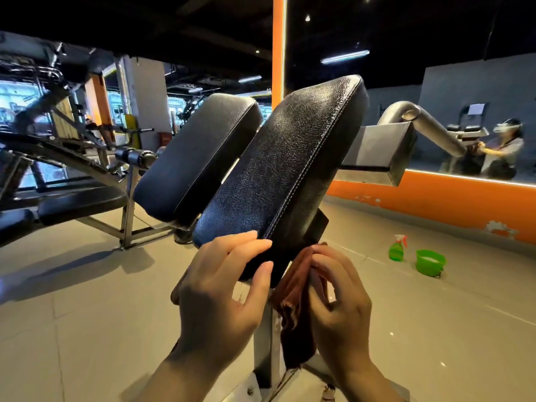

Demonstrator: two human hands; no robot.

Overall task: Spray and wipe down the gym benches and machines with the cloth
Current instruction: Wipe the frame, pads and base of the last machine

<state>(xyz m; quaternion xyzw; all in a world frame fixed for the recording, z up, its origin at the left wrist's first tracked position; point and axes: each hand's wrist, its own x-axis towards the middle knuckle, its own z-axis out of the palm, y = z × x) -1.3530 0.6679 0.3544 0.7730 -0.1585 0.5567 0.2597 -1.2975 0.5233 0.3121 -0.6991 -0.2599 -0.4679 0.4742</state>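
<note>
Two black padded cushions of a gym machine slope up in front of me, the nearer pad (290, 166) on the right and the second pad (200, 158) to its left. My left hand (223, 291) grips the near lower corner of the nearer pad, thumb on its end and fingers on top. My right hand (339, 309) holds a brown cloth (295, 306) against the pad's lower right edge; the cloth hangs down beside the steel post (265, 343). A green spray bottle (396, 248) stands on the floor to the right.
A green bucket (429, 262) sits beside the spray bottle near the orange wall base (435, 204). A mirror (478, 117) above it reflects a person. A steel arm (406, 132) juts right from the machine. A black bench (78, 204) and racks stand left on the tiled floor.
</note>
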